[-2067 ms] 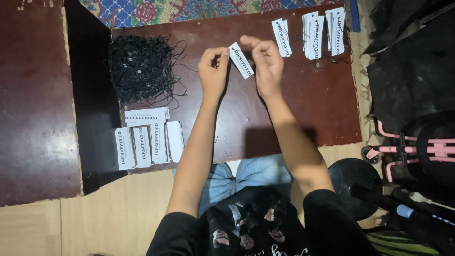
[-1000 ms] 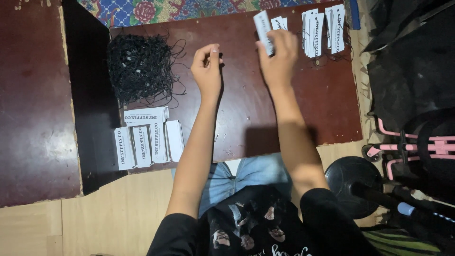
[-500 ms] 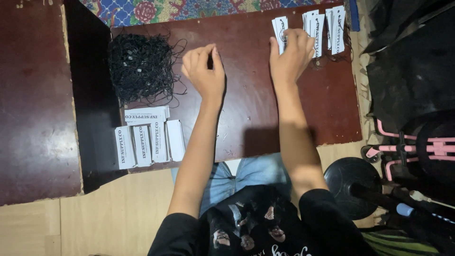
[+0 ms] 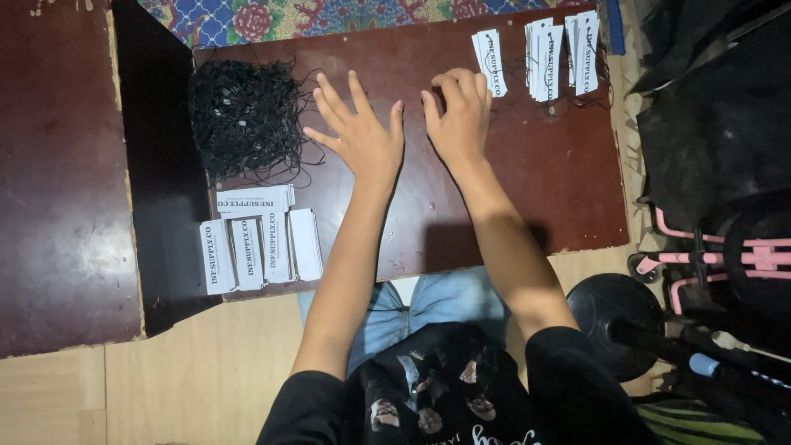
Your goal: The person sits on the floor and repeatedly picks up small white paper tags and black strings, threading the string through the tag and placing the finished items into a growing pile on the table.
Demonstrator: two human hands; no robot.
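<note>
The person sits at a dark red-brown board [image 4: 511,189] laid over the lap, both bare arms stretched forward across it. The left hand [image 4: 360,132] is spread wide, fingers fanned and pointing up and to the left, palm down just above or on the wood; it holds nothing. It lies near the right edge of a tangled heap of thin black strings [image 4: 243,115], a few loose strands of which trail out toward its fingers without clearly touching them.

The right hand [image 4: 458,115] lies just beside the left one, thumb sides almost meeting. Its fingers are curled loosely inward with the knuckles up, and nothing can be seen pinched in them; whether a string sits under the fingertips cannot be told. Just beyond its fingertips, to the upper right, lies a small white paper tag with black lettering [image 4: 489,49], and further right along the far edge sit more strung tags in two bunches [image 4: 564,53], black strings showing at their ends.

At the near left corner of the board a neat set of unstrung white tags [image 4: 259,243] is laid out in stacks, one stack crosswise above the upright ones, well apart from both hands
</note>
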